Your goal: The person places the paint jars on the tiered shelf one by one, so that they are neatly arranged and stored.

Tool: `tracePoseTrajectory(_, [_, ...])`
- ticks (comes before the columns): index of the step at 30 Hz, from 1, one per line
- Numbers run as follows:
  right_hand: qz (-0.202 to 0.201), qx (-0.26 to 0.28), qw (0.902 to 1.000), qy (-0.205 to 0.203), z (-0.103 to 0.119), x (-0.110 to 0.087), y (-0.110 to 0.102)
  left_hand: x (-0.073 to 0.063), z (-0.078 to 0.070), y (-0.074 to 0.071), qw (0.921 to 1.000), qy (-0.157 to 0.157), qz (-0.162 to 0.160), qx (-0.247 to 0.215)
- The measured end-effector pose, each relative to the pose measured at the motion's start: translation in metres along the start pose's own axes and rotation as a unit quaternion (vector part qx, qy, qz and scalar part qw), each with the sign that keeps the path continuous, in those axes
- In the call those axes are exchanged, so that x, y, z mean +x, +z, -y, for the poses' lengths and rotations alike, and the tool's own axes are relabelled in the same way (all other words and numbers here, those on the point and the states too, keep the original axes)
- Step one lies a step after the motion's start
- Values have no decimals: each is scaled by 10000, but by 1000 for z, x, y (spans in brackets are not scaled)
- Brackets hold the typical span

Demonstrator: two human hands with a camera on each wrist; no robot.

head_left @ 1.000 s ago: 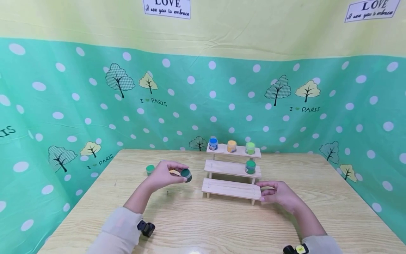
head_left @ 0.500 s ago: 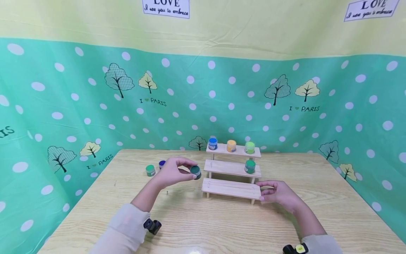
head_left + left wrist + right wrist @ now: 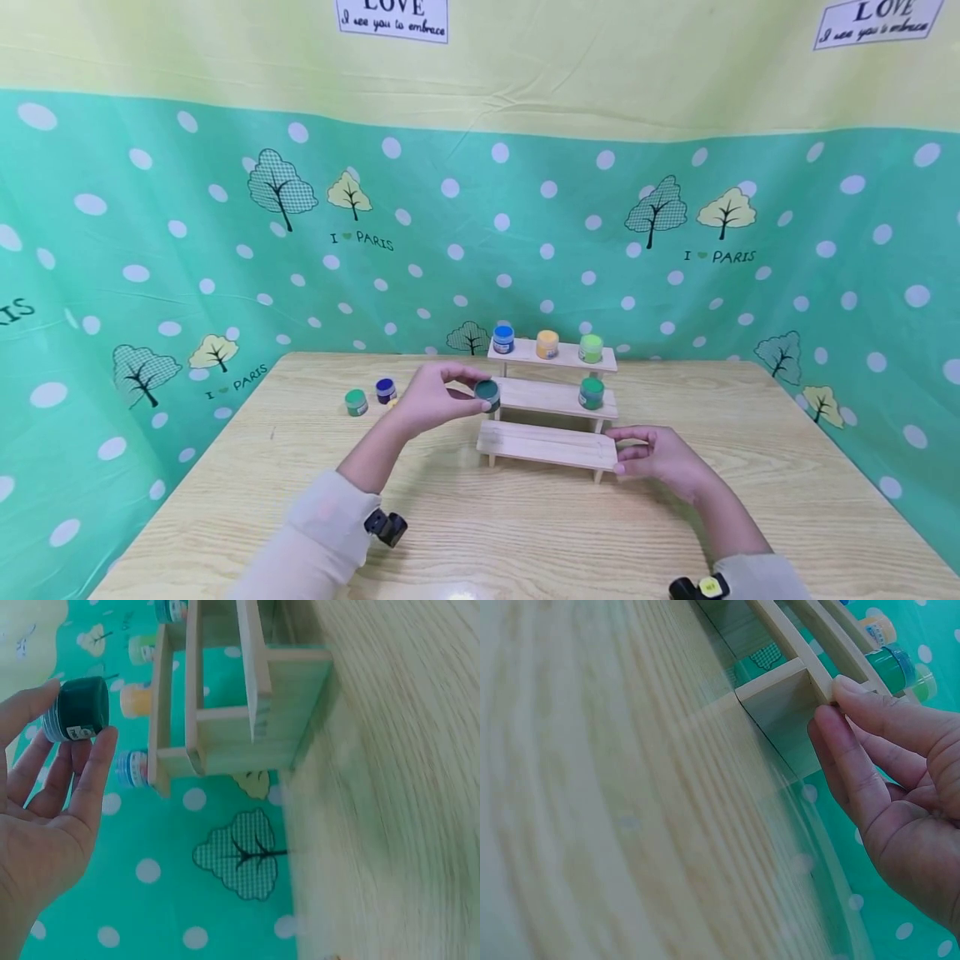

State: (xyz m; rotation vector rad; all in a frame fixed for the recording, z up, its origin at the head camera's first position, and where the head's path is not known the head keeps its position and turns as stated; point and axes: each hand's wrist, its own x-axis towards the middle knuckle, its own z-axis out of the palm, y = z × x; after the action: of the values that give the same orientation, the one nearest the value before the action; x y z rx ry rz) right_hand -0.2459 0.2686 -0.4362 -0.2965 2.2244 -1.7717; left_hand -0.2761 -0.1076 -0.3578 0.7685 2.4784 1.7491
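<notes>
In my left hand (image 3: 435,402) I pinch a small dark green paint jar (image 3: 487,396) between thumb and fingers, in the air by the left end of the rack's middle step. The left wrist view shows the jar's label (image 3: 80,732) too. My right hand (image 3: 660,458) grips the right end of the lowest step of a three-step wooden rack (image 3: 547,446), thumb on top and fingers below. On the top step stand a blue jar (image 3: 503,340), an orange-yellow jar (image 3: 547,345) and a light green jar (image 3: 591,349). A green jar (image 3: 592,394) occupies the middle step's right end.
Left of the rack on the wooden table (image 3: 300,483) stand a green jar (image 3: 356,403) and a dark purple-blue jar (image 3: 386,391). A yellow thing (image 3: 393,403) is mostly hidden behind my left hand. A dotted curtain (image 3: 420,250) hangs behind the table.
My left hand has carried the dark green jar rightward and slightly up to the rack, uncovering the purple-blue jar. The right hand has stayed on the lowest step.
</notes>
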Motion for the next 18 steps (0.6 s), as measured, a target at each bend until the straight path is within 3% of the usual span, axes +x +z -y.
tracePoseTrajectory(8, [-37,-48,10000,11,1,0,0,12,-9,17,9998,129,26,-155])
tracePoseTrajectory(18, [-35,-25,10000,15,1,0,1,25,-12,32,9995,183,101,234])
